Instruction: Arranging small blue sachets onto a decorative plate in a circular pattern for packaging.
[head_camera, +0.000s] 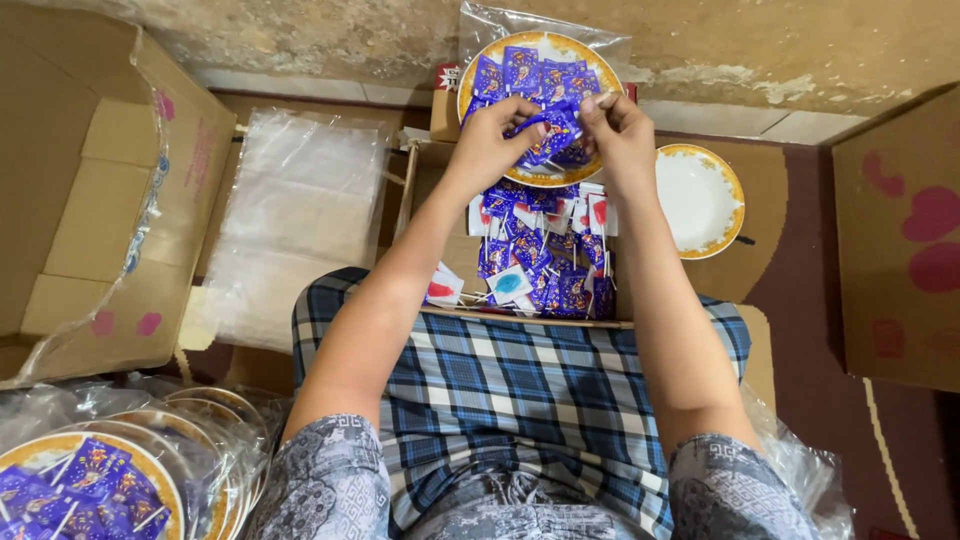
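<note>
Both my hands are raised over the gold-rimmed plate (480, 75) in its clear bag. My left hand (487, 140) and right hand (620, 135) each pinch the same small blue sachet (556, 128) above the sachets heaped on that plate. Below it, an open cardboard box (418, 190) holds more blue and white sachets – packed tight to its near edge against my checked lap. An empty gold-rimmed plate (700, 200) lies right of the box. A stack of clear bags (290, 215) lies left. Bagged, filled plates (150, 470) sit at lower left.
</note>
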